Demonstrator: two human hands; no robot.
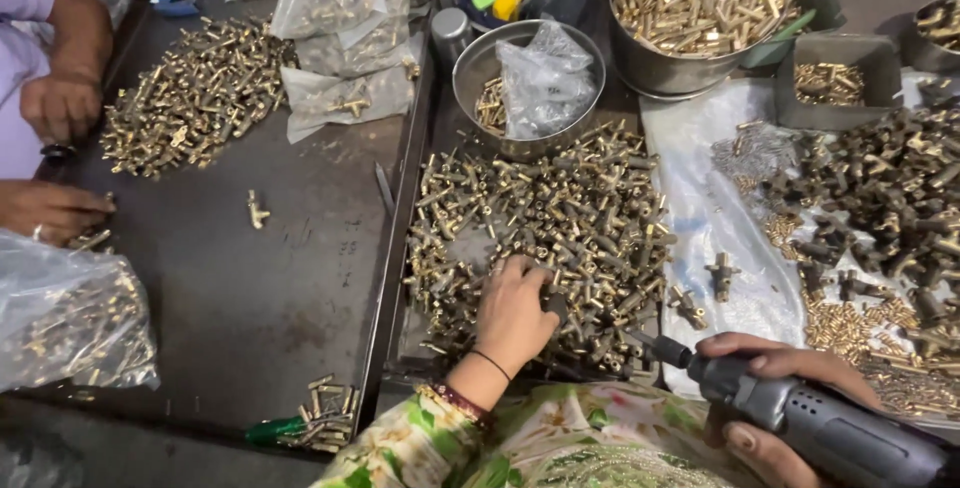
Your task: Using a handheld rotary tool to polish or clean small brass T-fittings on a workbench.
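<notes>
On the dark metal tray (400, 248) in front of us lies a broad heap of brass fittings (560, 218), the largest thing near our hands. Our left hand (512, 313) rests on the near part of that heap, palm down, fingers curled into the pieces; whether they pinch one we cannot tell, since the fingertips are buried among the brass. Beyond the left hand, past the heap, stands a steel bowl (470, 68) with a clear plastic bag (545, 78) in it, and further off to its right a bigger steel pot (660, 73) full of brass tubes.

To the right of the left hand and nearer to us, our right hand (775, 398) wraps around a grey power driver (800, 418), fingers pressed closed about its body. Its long axis runs aslant from lower right to upper left, and its dark bit end (660, 350) points toward the left hand and the edge of the heap, just short of the brass.

Beyond the right hand a white plastic sheet (700, 208) carries a pile of darker fittings (890, 188).

Well to the left of our grip, another person's hands (55, 158) work by a second brass pile (195, 98), with a lone fitting (257, 211) between.
</notes>
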